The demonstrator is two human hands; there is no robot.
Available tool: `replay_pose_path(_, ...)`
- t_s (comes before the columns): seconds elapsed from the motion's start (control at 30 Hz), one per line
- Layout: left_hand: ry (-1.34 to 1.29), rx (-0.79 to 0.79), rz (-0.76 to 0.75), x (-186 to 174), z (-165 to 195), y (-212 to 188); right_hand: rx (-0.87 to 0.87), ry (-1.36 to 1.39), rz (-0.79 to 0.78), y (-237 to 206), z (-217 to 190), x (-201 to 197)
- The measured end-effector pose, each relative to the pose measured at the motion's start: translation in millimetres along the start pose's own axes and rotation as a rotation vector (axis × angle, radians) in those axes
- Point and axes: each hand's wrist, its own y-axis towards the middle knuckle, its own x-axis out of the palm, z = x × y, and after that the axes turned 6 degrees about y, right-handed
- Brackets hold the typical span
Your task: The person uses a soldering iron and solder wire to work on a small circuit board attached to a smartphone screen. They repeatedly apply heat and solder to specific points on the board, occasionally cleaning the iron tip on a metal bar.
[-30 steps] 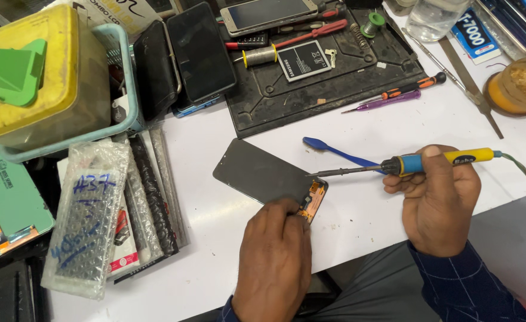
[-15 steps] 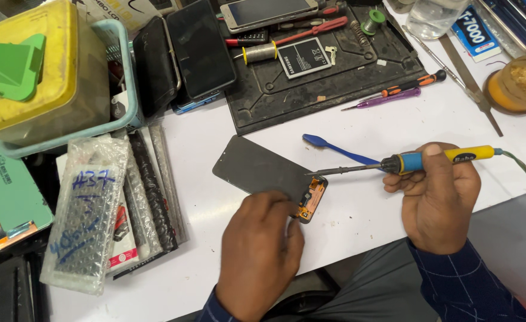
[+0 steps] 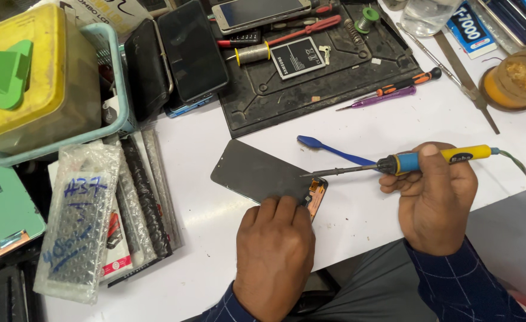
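Observation:
A dark phone display panel [image 3: 257, 174] lies face down on the white table [image 3: 394, 128], with an orange flex strip [image 3: 316, 198] at its near right end. My left hand [image 3: 273, 253] presses its fingertips on the panel's near edge. My right hand [image 3: 436, 197] grips a soldering iron [image 3: 430, 160] with a blue and yellow handle; its metal tip hovers just above the panel's right end, near the flex strip. A green cord trails off to the right.
A blue plastic pry tool [image 3: 331, 151] lies just behind the iron. A black work mat [image 3: 322, 83] holds a battery, screwdrivers and phones. A yellow box in a teal basket [image 3: 42, 77] and bubble-wrapped packets [image 3: 81, 220] crowd the left. A round tin [image 3: 516, 80] sits far right.
My left hand has shifted slightly along the panel's near edge. The soldering iron and panel stay almost where they were.

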Motion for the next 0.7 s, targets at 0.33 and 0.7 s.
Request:
replay_pose_path(0.33,0.079,0.04,-0.013,9.6,5.9,-5.7,-0.024,0.004,0.002,0.1,1.8,-0.9)
replay_pose_path(0.7,-0.22,-0.11,0.114,11.9,4.8,-14.7,-0.022,-0.005,0.014,-0.3,1.7,1.5)
